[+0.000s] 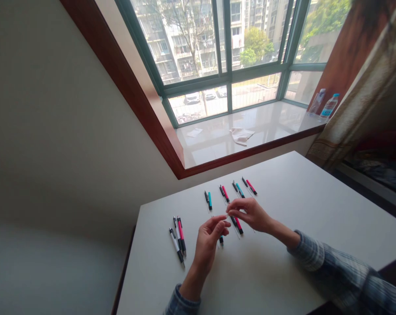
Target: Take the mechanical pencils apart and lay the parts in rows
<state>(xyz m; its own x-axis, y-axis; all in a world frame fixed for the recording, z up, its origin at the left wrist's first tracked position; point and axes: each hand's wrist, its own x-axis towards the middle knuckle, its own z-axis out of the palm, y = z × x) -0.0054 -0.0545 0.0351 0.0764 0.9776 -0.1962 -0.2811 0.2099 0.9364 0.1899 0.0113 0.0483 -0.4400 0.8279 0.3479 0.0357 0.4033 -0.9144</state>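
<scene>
My left hand [208, 239] and my right hand [249, 214] meet above the white table with their fingertips pinched close together. Whatever sits between the fingertips is too small to name. Below them lies a taken-apart pen with a pink barrel [239, 225] and a thin refill. A teal-and-black pen part [221, 240] shows partly behind my left hand. Farther back rests a row of separated pens: a teal barrel [210, 201], a pink barrel [225, 193], another teal barrel [240, 190] and another pink barrel [251, 187], each beside a black part.
Left of my hands lie a white pen [176, 247] and a pink pen [181, 235], with another white pen partly between them. Behind the table [276, 267] is a windowsill [211, 146] holding crumpled paper [242, 135] and a plastic bottle [329, 106]. A curtain [358, 87] hangs at right.
</scene>
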